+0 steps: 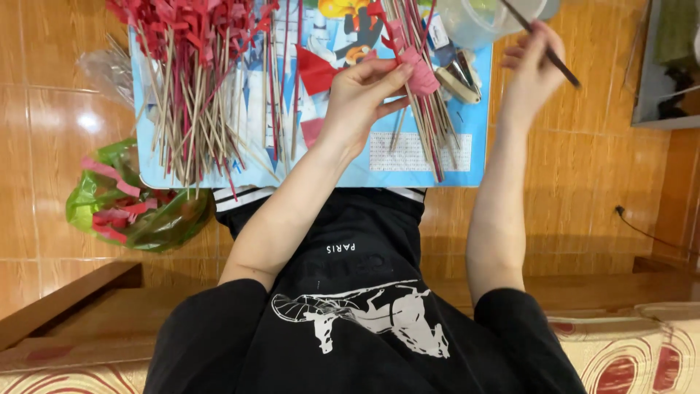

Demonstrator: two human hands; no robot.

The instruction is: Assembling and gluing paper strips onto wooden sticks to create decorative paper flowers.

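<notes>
Where sticks lie: blue board (467, 157), tiled floor (44, 146)

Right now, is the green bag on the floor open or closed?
Open. The green bag gapes at its top, and red paper strips show inside it.

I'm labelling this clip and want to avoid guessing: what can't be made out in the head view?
- Clear plastic container: cut off by the top edge; contents unclear.
- Thin dark stick in the right hand: its upper end is hard to follow against the container.
- Red paper piece in the left hand: partly hidden by the fingers, shape unclear.
- Green plastic bag: contents only partly visible through it.
- Tools beside the sticks: too small to identify.
</notes>
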